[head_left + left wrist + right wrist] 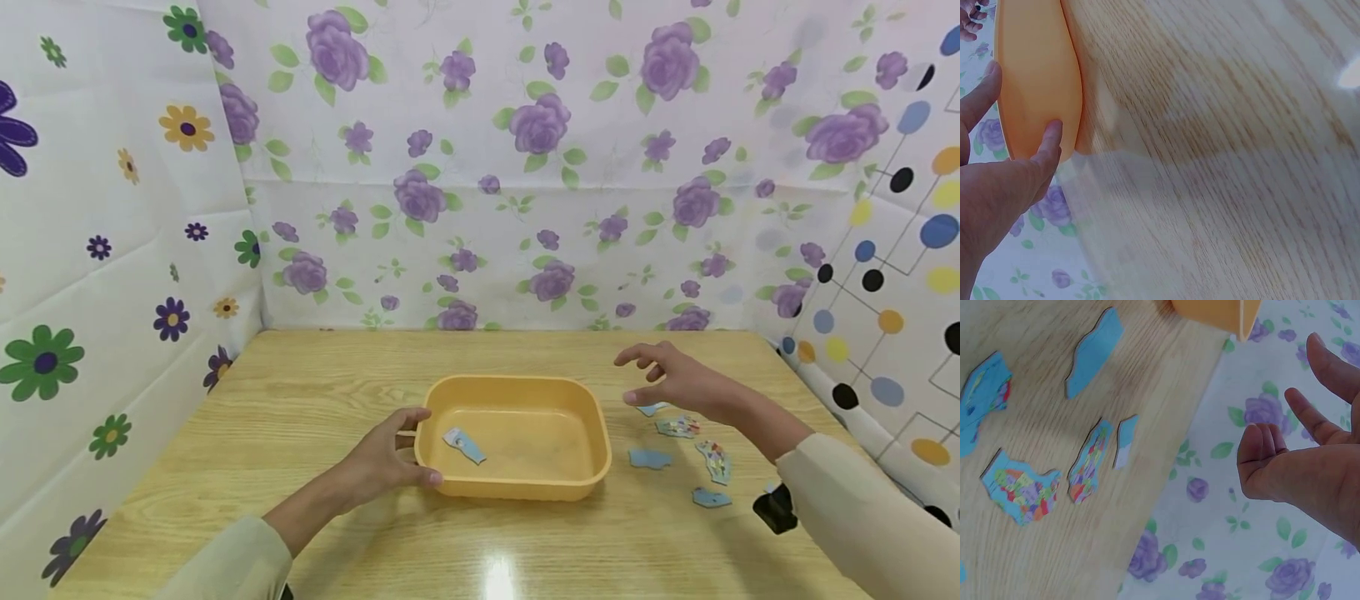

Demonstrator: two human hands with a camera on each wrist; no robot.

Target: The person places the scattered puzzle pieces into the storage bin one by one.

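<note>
A yellow-orange plastic tub [517,492] stands on the table with one light blue puzzle piece [465,445] lying inside. My left hand [390,454] holds the tub's left end, thumb at the near corner and fingers at the rim; in the left wrist view, fingertips touch its outer wall [1041,81]. To the right, my right hand [671,383] hovers above the table, fingers loosely bent around nothing. Below and near it lie several flat puzzle pieces, among them a plain blue piece [1094,353] and a piece with a colourful map-like print [1022,490].
The wooden table [322,375] meets a purple-rose cloth [487,250] at the back. Patterned sheets hang at left and right. A black object [776,510] shows under the right sleeve.
</note>
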